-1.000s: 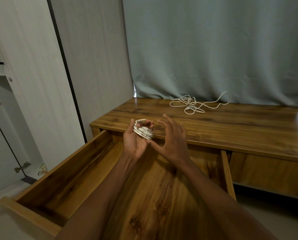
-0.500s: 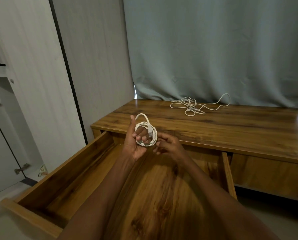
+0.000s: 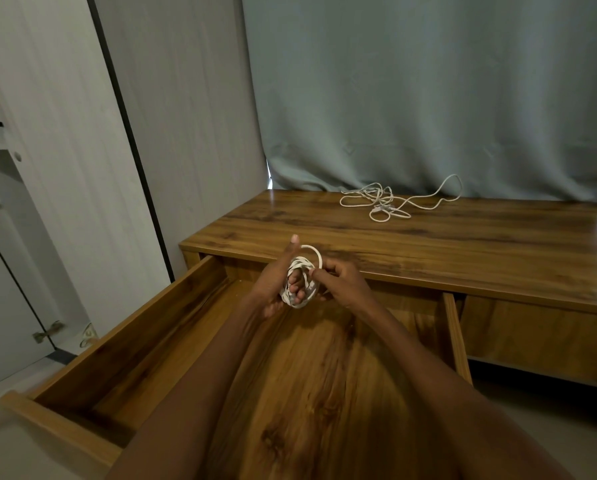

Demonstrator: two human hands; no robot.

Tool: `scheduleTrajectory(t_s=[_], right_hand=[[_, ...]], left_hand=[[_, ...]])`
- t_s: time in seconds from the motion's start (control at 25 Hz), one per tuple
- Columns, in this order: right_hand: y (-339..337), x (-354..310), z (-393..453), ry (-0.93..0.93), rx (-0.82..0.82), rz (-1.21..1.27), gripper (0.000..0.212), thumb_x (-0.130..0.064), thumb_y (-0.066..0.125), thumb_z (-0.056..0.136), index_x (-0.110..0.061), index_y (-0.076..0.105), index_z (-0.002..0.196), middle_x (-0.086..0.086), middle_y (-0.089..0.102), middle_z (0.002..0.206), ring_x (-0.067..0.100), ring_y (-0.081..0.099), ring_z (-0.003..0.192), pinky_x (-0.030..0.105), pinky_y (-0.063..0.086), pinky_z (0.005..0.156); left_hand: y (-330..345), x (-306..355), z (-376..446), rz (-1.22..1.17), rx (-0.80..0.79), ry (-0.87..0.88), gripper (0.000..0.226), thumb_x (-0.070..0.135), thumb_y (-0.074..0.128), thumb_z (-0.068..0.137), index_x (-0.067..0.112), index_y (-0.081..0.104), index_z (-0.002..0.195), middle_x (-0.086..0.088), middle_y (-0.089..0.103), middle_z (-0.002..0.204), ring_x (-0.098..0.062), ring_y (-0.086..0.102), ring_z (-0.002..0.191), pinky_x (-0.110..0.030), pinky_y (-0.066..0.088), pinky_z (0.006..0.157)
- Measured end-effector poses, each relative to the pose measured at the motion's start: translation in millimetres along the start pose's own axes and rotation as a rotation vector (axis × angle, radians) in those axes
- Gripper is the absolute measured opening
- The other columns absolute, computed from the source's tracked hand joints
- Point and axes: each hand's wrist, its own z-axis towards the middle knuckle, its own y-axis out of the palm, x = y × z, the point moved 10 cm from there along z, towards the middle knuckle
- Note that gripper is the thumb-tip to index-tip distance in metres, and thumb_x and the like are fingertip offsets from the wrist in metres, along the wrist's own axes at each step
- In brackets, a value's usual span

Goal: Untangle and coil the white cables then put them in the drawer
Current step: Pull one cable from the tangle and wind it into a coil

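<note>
A coiled cable (image 3: pixel 300 284) is gripped by the left hand (image 3: pixel 276 282) and pinched by the right hand (image 3: pixel 342 284) above the open drawer (image 3: pixel 144 327).

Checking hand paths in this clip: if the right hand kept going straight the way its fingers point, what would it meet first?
The right hand points left at the coiled cable wrapped round the left hand, which it already pinches; depth beyond is unclear.

Both bare forearms are reaching forward and converging at the middle of the view. The left hand (image 3: pixel 275 282) is standing palm-inward with its thumb pointing up and its fingers curling through the coiled white cable (image 3: pixel 300 284). The right hand (image 3: pixel 342 284) is closing its fingers, pinching the coil's outer loop at its right side, knuckles facing up.
</note>
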Motion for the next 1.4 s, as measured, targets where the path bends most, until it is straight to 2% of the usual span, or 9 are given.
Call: scheduleTrajectory(t_s=[0.28,0.48,0.64,0.72,0.88,1.0,1.12,1.28,1.4], right_hand=[[4.4,7.3,0.4,0.051,-0.071,0.040,0.012,-0.022,0.065,0.096,-0.019,0.074,0.105,0.001,0.073,0.088,0.014,0.065,0.078,0.027,0.050,0.064],[3.4,8.9,-0.5,0.069,-0.076,0.056,0.022,-0.024,0.071,0.093,-0.012,0.074,0.112,0.006,0.076,0.091,0.012,0.066,0.077,0.028,0.050,0.066],[-3.9,11.4,1.5,0.058,-0.055,0.087,0.017,-0.024,0.070,0.094,-0.017,0.074,0.108,0.005,0.077,0.092,0.012,0.068,0.077,0.026,0.055,0.064],[-10.5,12.6,2.1,0.066,-0.026,0.118,0.013,-0.024,0.070,0.094,-0.018,0.074,0.105,0.003,0.077,0.086,0.013,0.070,0.075,0.024,0.057,0.062],[-28.2,19.1,1.9,0.125,0.046,0.213,0.021,-0.030,0.074,0.091,-0.012,0.075,0.102,0.009,0.077,0.088,0.017,0.071,0.075,0.027,0.061,0.066],[-38.0,24.2,1.4,0.162,0.076,0.274,0.024,-0.030,0.074,0.090,-0.012,0.075,0.106,0.012,0.077,0.092,0.017,0.072,0.077,0.028,0.061,0.069],[-39.3,26.0,2.8,0.149,0.075,0.280,0.026,-0.028,0.074,0.091,-0.011,0.074,0.110,0.013,0.077,0.096,0.019,0.072,0.080,0.028,0.061,0.070],[-36.8,22.9,7.4,0.042,0.097,0.186,0.031,-0.019,0.068,0.095,-0.013,0.066,0.126,0.010,0.076,0.106,0.022,0.073,0.081,0.025,0.060,0.063],[-42.6,22.6,10.8,-0.002,0.136,0.005,0.032,-0.021,0.059,0.101,-0.019,0.063,0.133,0.007,0.074,0.106,0.013,0.070,0.070,0.026,0.059,0.058]], left_hand=[[-0.8,-4.1,3.5,0.065,-0.074,0.015,0.080,0.079,0.041,0.084,0.007,0.041,0.049,-0.007,0.044,0.039,-0.017,0.049,0.035,-0.023,0.041,0.044],[-27.0,0.6,4.6,0.073,0.223,0.050,0.071,0.079,0.065,0.070,0.008,0.065,0.071,-0.012,0.060,0.062,-0.020,0.058,0.052,-0.027,0.051,0.051],[-28.1,13.7,-0.5,0.279,0.377,0.114,0.067,0.073,0.052,0.085,0.009,0.068,0.071,-0.004,0.068,0.065,-0.015,0.065,0.062,-0.026,0.051,0.059],[-19.6,23.2,1.0,0.422,0.336,0.193,0.067,0.069,0.049,0.088,0.006,0.072,0.080,-0.004,0.070,0.071,-0.013,0.065,0.068,-0.030,0.049,0.067],[1.0,29.2,2.6,0.576,0.144,0.445,0.027,0.046,0.056,0.097,0.025,0.068,0.109,0.006,0.073,0.098,-0.005,0.068,0.089,-0.033,0.054,0.082],[2.8,26.0,3.1,0.639,0.122,0.529,0.039,0.048,0.052,0.099,0.025,0.053,0.130,0.009,0.068,0.114,-0.007,0.067,0.102,-0.039,0.058,0.086],[9.0,30.4,0.3,0.717,0.103,0.608,0.042,0.040,0.045,0.103,0.026,0.040,0.142,0.011,0.063,0.122,-0.002,0.064,0.107,-0.025,0.054,0.088],[4.4,32.1,1.6,0.777,0.146,0.635,0.041,0.028,0.039,0.106,0.023,0.040,0.147,0.001,0.065,0.116,-0.005,0.065,0.096,-0.025,0.053,0.081],[-2.8,31.1,5.5,0.792,0.143,0.606,0.040,0.024,0.041,0.105,0.021,0.043,0.145,0.004,0.064,0.117,0.000,0.062,0.099,-0.026,0.050,0.088]])
